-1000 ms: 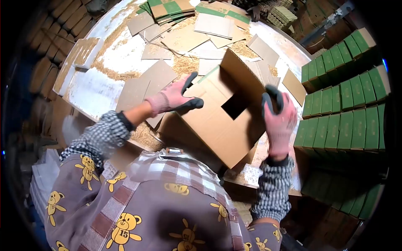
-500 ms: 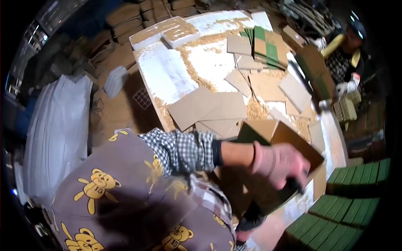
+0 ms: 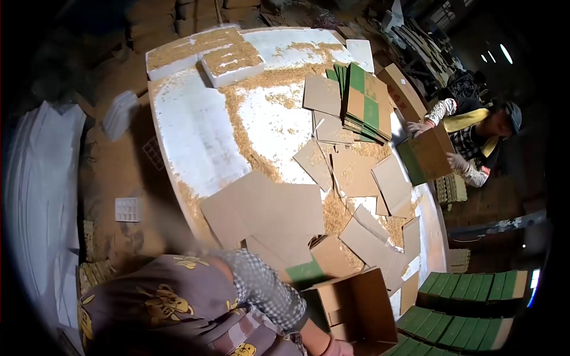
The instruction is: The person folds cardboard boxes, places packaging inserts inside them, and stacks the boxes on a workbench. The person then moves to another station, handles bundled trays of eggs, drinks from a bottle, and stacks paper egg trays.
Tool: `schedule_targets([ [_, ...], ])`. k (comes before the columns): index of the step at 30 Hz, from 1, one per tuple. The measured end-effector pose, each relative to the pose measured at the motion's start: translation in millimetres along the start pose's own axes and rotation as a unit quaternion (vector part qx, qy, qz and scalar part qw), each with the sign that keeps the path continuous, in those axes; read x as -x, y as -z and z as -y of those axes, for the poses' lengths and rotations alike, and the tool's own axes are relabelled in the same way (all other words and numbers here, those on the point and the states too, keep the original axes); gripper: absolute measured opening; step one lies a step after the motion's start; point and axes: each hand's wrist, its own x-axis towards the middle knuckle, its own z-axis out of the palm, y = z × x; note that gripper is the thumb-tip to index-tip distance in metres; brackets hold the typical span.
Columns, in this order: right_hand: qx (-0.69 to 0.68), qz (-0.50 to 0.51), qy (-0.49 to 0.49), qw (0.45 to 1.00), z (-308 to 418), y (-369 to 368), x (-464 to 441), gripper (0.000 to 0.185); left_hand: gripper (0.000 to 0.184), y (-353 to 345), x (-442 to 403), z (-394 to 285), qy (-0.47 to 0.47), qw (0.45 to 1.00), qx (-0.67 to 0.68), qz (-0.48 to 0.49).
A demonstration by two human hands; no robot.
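An opened cardboard box [image 3: 371, 296] with green on its outside stands at the lower right, its inside showing. My left hand [image 3: 338, 348], in a pink glove, is at the box's near side, cut off by the bottom edge of the view; its fingers are hidden. My right hand is out of view. Behind the box lie loose flat cardboard sheets [image 3: 267, 204] on a white table [image 3: 202, 127] strewn with straw-coloured shreds.
A stack of green and brown flattened boxes [image 3: 371, 101] lies at the table's back right. Beyond it a co-worker [image 3: 475, 127] holds a box [image 3: 426, 154]. Rows of green boxes [image 3: 469, 285] stand at the right, white sheets [image 3: 44, 196] at the left.
The view has swung, bringing the co-worker and more floor in. The box and my left hand now appear lower. My right hand has left the view. The co-worker's box is held lower.
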Motion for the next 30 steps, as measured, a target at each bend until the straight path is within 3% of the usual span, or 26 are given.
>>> schedule_targets([
  [3,0.028,0.014,-0.023,0.999,33,-22,-50,0.079,0.023,40,26,-27,-0.083,0.993,0.070,-0.047],
  [5,0.039,0.014,-0.041,0.998,49,-43,-92,0.078,0.022,90,60,-28,-0.129,0.981,0.044,-0.138],
  [6,0.042,0.014,-0.049,0.998,55,-55,-115,0.077,0.022,132,95,-18,-0.094,0.975,-0.039,-0.199],
  [7,0.049,0.006,-0.058,0.997,65,-74,-144,0.076,0.050,188,151,-4,0.051,0.949,-0.208,-0.230],
  [8,0.051,0.005,-0.065,0.997,68,-85,-166,0.075,0.062,258,209,5,0.221,0.899,-0.312,-0.214],
  [9,0.053,0.004,-0.069,0.996,72,-96,-188,0.074,0.072,308,288,14,0.361,0.735,-0.513,-0.258],
  [10,0.058,0.004,-0.073,0.996,75,-105,-207,0.073,0.081,358,365,13,0.539,0.554,-0.575,-0.267],
  [11,0.062,0.007,-0.076,0.995,77,-115,-226,0.072,0.086,403,424,-5,0.680,0.377,-0.553,-0.299],
  [12,0.062,0.007,-0.080,0.995,79,-126,-244,0.071,0.096,439,477,-26,0.761,0.249,-0.501,-0.328],
  [13,0.065,0.009,-0.083,0.994,80,-136,-264,0.070,0.100,470,520,-46,0.822,0.169,-0.412,-0.355],
  [14,0.067,0.010,-0.089,0.994,81,-147,-282,0.069,0.100,487,565,-52,0.823,0.142,-0.387,-0.392],
  [15,0.068,0.017,-0.093,0.993,81,-157,-298,0.068,0.098,496,593,-47,0.821,0.151,-0.347,-0.427],
  [16,0.068,0.022,-0.097,0.993,81,-166,-314,0.067,0.094,494,637,-20,0.733,0.220,-0.375,-0.523],
  [18,0.070,0.034,-0.111,0.991,84,-183,-339,0.065,0.088,499,596,-10,0.743,0.219,-0.373,-0.511],
  [20,0.073,0.046,-0.125,0.988,86,-193,-357,0.063,0.084,502,564,4,0.743,0.291,-0.349,-0.491],
  [22,0.076,0.049,-0.135,0.987,86,-199,-368,0.061,0.078,509,536,24,0.769,0.363,-0.347,-0.396],
  [25,0.081,0.049,-0.154,0.984,85,-202,-378,0.058,0.071,539,562,41,0.691,0.618,-0.265,-0.265],
  [26,0.082,0.049,-0.160,0.983,85,-202,-381,0.057,0.069,556,558,12,0.737,0.543,-0.345,-0.207],
  [27,0.079,0.047,-0.170,0.981,85,-203,-383,0.056,0.067,569,571,-8,0.730,0.433,-0.482,-0.219],
  [28,0.076,0.043,-0.177,0.980,84,-204,-385,0.055,0.069,585,601,-27,0.739,0.280,-0.552,-0.265],
  [29,0.076,0.042,-0.184,0.979,83,-205,-387,0.054,0.071,598,618,-55,0.780,0.117,-0.554,-0.265],
  [30,0.073,0.038,-0.189,0.979,81,-208,-389,0.053,0.069,606,641,-78,0.824,0.031,-0.502,-0.262],
])
